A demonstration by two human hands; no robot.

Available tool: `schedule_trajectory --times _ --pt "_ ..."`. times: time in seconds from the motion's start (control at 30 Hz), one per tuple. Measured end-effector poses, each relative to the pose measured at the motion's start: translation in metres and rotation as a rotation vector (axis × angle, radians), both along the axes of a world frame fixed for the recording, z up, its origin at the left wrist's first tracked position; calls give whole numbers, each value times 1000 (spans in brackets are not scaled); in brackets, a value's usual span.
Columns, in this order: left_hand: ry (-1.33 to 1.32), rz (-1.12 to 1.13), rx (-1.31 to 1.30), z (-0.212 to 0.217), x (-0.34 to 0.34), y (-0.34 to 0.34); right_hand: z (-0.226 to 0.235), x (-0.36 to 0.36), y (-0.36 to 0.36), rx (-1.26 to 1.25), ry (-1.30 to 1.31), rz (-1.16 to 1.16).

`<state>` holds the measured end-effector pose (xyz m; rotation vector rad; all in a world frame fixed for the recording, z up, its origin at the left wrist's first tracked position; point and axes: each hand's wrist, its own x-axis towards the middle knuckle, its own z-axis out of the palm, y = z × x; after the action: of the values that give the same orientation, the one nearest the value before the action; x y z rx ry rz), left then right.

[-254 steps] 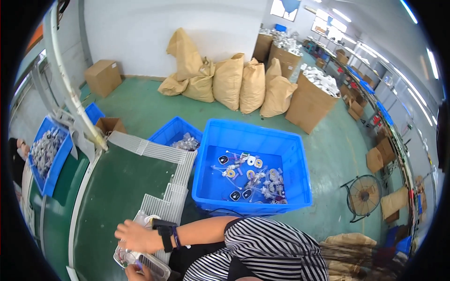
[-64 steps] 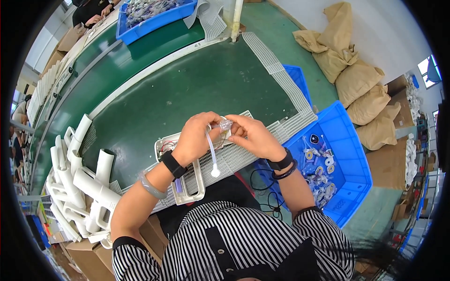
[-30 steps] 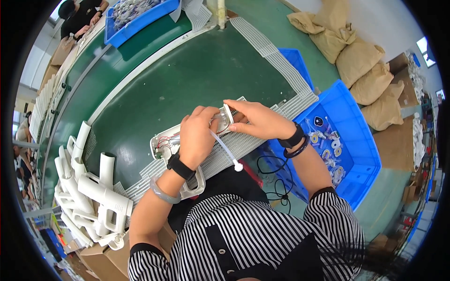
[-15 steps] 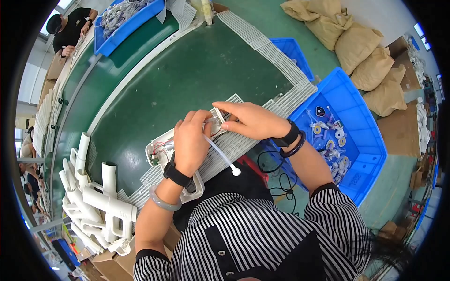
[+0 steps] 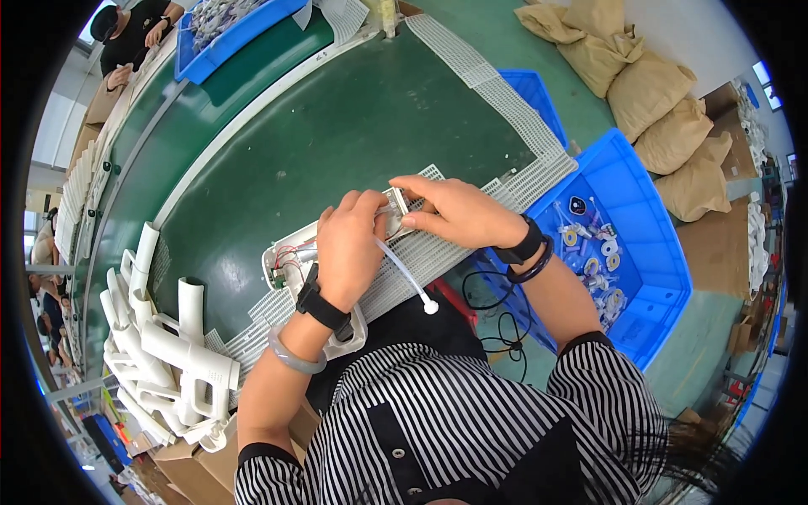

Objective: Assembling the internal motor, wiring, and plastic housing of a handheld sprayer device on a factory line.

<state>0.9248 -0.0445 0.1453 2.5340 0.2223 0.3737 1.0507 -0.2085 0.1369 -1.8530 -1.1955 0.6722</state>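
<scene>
An open white plastic housing (image 5: 275, 255), with red wires and a small green board at its left end, lies at the near edge of the green table. My left hand (image 5: 347, 252) curls over its middle, fingers bent down into the housing and hiding what they touch. From under that palm a thin translucent tube (image 5: 402, 271) slants toward me, ending in a white round tip. My right hand (image 5: 461, 215) pinches the housing's right end between thumb and fingers. White perforated strips (image 5: 421, 268) lie beneath both.
White handled tube-shaped housings (image 5: 181, 353) are heaped at left. A blue bin (image 5: 644, 223) of small parts stands at right, with black cables (image 5: 507, 341) beside it. Tan sacks (image 5: 648, 88) lie beyond. Across the conveyor (image 5: 252, 80), a person (image 5: 135, 38) works near another blue bin (image 5: 240, 38).
The view has shifted slightly. Both hands stay on the white housing in nearly the same pose, with the right fingers slightly shifted at its end.
</scene>
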Motion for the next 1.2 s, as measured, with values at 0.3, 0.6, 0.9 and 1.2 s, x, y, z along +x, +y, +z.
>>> schedule_trajectory --times 0.3,0.6,0.9,1.2 --pt "-4 1 177 -7 -1 -3 -3 -11 -4 -134 -143 -43" --pt "-9 -40 69 10 -12 2 12 -11 -8 -122 -136 -48" --pt "84 73 162 31 -59 18 14 -18 11 147 -608 88" --pt "105 162 378 25 -100 21 9 -16 20 81 -477 117"
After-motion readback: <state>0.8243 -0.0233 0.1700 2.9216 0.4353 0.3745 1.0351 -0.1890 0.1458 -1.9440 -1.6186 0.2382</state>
